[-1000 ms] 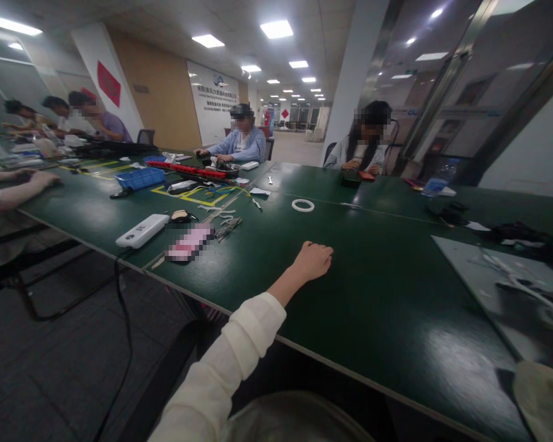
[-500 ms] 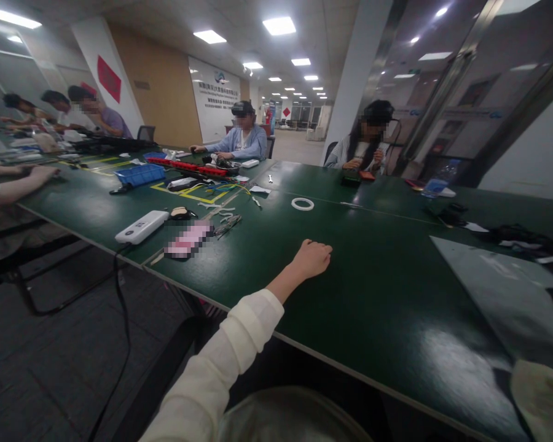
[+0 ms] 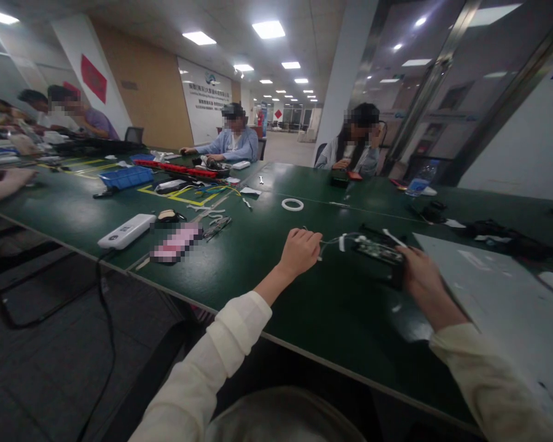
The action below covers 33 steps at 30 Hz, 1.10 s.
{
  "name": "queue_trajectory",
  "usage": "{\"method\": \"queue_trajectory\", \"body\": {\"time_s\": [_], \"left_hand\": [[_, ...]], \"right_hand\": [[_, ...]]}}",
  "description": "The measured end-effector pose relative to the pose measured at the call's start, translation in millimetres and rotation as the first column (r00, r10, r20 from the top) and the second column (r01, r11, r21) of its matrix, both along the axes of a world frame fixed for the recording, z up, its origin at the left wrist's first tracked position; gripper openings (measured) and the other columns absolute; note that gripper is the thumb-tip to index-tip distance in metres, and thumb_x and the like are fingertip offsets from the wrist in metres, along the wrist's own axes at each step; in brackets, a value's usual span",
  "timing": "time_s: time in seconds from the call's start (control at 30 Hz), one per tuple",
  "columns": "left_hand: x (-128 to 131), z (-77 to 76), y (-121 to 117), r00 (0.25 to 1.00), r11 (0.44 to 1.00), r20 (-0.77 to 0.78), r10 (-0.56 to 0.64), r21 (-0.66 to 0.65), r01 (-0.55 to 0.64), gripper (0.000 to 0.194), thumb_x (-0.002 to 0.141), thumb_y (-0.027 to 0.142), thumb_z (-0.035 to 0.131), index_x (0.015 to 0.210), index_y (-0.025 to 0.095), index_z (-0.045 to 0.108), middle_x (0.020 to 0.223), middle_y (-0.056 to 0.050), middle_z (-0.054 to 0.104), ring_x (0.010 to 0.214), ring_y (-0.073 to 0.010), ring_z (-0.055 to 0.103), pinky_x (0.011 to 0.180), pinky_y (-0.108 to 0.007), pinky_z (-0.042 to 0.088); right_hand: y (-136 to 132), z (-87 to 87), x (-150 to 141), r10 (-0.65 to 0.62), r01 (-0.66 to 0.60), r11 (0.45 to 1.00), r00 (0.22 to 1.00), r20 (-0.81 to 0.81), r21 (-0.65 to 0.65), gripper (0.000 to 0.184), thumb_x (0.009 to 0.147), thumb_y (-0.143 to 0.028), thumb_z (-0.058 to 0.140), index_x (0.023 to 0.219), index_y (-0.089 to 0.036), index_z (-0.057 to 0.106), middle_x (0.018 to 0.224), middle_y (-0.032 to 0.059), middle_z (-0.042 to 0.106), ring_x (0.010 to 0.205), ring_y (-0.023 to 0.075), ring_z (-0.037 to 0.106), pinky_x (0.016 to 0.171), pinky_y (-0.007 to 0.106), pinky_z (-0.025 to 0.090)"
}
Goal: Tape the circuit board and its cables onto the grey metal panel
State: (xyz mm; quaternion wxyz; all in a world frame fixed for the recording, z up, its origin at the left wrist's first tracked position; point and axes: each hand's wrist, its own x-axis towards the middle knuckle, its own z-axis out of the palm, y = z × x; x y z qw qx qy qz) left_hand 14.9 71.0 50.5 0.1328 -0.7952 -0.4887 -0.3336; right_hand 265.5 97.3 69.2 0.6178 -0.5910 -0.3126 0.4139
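Holding a black casing with an exposed circuit board [image 3: 378, 252] in the right hand [image 3: 421, 279], its fingers closed on one end, the person keeps it nearer and to the right of a white ring [image 3: 292, 205] lying flat on the green table [image 3: 258, 276]. Just on the near side of that ring, the left hand [image 3: 301, 250] is curled narrow around thin wires [image 3: 334, 240] running from the casing. Left of the ring lie a pink rectangular item [image 3: 177, 243], a white power strip [image 3: 127, 231] and a blue tray [image 3: 126, 178].
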Motion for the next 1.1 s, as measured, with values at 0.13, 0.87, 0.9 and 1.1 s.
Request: {"method": "queue_trajectory", "body": {"time_s": [0.13, 0.87, 0.9, 1.1], "left_hand": [[4.8, 3.3, -3.6, 0.999, 1.0, -0.046, -0.007, 0.017, 0.008, 0.028, 0.091, 0.022, 0.035, 0.112, 0.017, 0.052, 0.106, -0.006, 0.06, 0.101, -0.0179, 0.051, 0.091, -0.034, 0.036], [-2.0, -24.0, 14.6, 0.974, 0.962, -0.079, 0.215, -0.155, -0.225, 0.044, 0.094, 0.043, 0.019, 0.108, 0.019, 0.054, 0.124, -0.006, 0.051, 0.116, -0.0232, 0.041, 0.097, -0.044, 0.033], [-2.1, -25.9, 15.3, 0.974, 0.961, -0.085, 0.211, -0.163, -0.223, 0.046, 0.094, 0.043, 0.018, 0.106, 0.019, 0.055, 0.126, -0.007, 0.05, 0.118, -0.0238, 0.04, 0.097, -0.045, 0.033], [-4.5, -35.4, 21.0, 0.97, 0.934, -0.133, 0.203, -0.271, -0.232, 0.044, 0.093, 0.042, 0.024, 0.104, 0.017, 0.059, 0.128, -0.01, 0.048, 0.123, -0.0267, 0.036, 0.099, -0.05, 0.031]], "right_hand": [[18.7, -30.0, -64.7, 0.21, -0.207, 0.977, 0.976, -0.053, 0.054, 0.029, 0.069, -0.017, 0.063, 0.095, -0.018, 0.052, 0.079, 0.0, 0.058, 0.06, 0.01, 0.056, 0.052, 0.019, 0.048], [35.2, -40.5, -131.6, 0.706, -0.727, 0.633, 0.404, 0.582, -0.264, 0.031, 0.075, -0.013, 0.045, 0.1, -0.015, 0.063, 0.099, 0.0058, 0.066, 0.085, 0.0168, 0.06, 0.074, 0.025, 0.048], [34.9, -39.7, -131.3, 0.699, -0.727, 0.625, 0.358, 0.619, -0.285, 0.033, 0.075, -0.012, 0.043, 0.102, -0.015, 0.063, 0.102, 0.0061, 0.065, 0.088, 0.0172, 0.06, 0.077, 0.026, 0.048], [42.3, -27.9, -110.1, 0.632, -0.607, 0.664, 0.143, 0.762, -0.437, 0.04, 0.083, -0.018, 0.037, 0.116, -0.011, 0.059, 0.122, 0.0113, 0.055, 0.104, 0.0201, 0.056, 0.09, 0.029, 0.043]]}}
